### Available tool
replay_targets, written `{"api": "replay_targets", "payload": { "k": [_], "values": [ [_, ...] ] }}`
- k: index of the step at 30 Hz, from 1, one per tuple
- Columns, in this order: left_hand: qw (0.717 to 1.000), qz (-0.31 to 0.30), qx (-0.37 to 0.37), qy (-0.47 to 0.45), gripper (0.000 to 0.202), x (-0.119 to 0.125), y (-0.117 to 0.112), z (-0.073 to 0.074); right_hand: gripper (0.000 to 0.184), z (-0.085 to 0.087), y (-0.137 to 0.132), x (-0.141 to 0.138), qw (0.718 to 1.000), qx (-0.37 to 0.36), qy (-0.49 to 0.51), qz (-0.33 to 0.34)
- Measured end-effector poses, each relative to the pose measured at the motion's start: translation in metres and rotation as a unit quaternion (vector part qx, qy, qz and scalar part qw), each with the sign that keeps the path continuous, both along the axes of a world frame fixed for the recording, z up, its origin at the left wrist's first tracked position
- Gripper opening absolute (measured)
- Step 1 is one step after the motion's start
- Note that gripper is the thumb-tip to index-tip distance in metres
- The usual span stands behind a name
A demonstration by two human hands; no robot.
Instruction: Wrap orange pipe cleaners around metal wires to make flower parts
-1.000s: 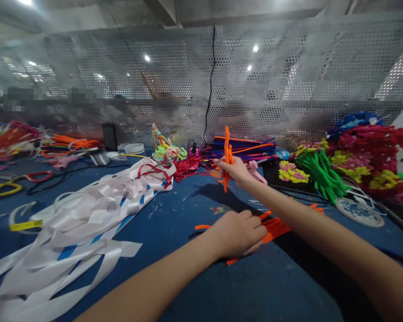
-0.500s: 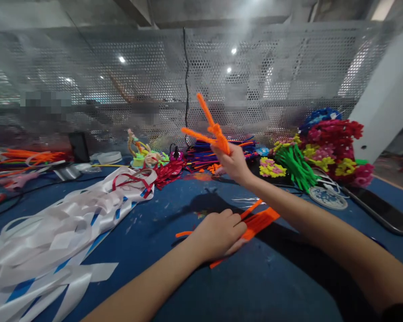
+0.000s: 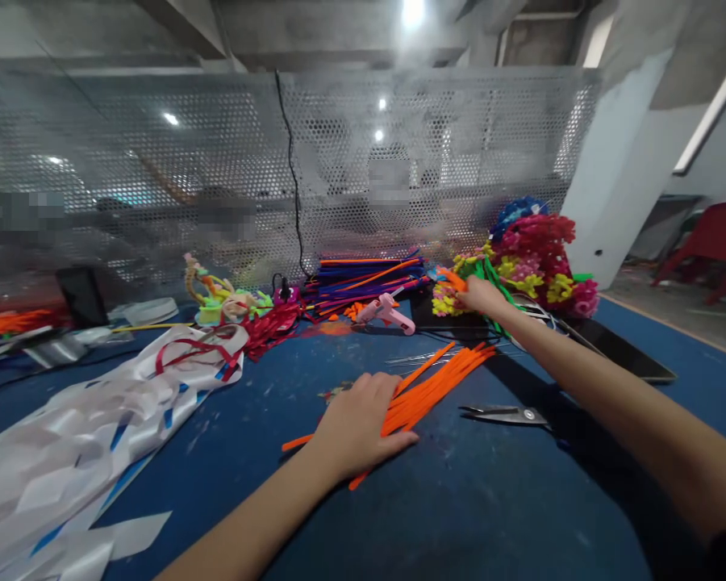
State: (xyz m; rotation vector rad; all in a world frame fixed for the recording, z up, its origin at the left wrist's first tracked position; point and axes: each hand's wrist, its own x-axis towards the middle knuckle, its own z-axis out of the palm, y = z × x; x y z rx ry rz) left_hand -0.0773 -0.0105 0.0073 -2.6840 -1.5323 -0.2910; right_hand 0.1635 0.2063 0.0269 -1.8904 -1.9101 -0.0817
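Observation:
My left hand (image 3: pixel 360 424) lies over a bundle of orange pipe cleaners (image 3: pixel 439 383) on the blue table, fingers curved over the far side and thumb along the near side. Stems stick out past both sides of the hand. Farther back on the right, my right hand (image 3: pixel 484 297) is closed on an orange pipe cleaner piece (image 3: pixel 453 279); its tips show left of the fingers. That hand is over yellow and pink pipe cleaner flowers (image 3: pixel 446 303), beside green stems (image 3: pixel 501 282). How its fingers press the piece is partly hidden.
Scissors (image 3: pixel 508 415) lie right of the bundle, and a pink glue gun (image 3: pixel 387 313) behind it. White ribbon (image 3: pixel 85 411) covers the left side. Purple and orange pipe cleaners (image 3: pixel 363 282), colourful flowers (image 3: pixel 538 242) and a phone (image 3: pixel 617 351) line the back and right.
My right hand has moved right and down with the orange piece, from mid-air to the flowers. My left hand has loosened and its thumb has spread. The view has swung right, uncovering scissors and glue gun.

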Motion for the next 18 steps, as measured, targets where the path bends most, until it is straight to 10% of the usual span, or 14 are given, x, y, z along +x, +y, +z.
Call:
{"api": "replay_targets", "payload": {
  "k": [7,18],
  "values": [
    [0.999,-0.025,0.011,0.035,0.021,-0.001,0.007,-0.002,0.04,-0.009,-0.028,0.003,0.989,0.036,-0.065,0.128],
    [0.986,0.062,0.03,0.149,0.031,-0.018,0.016,0.011,0.016,-0.031,-0.103,0.004,0.952,0.038,-0.082,0.294]
  ]
}}
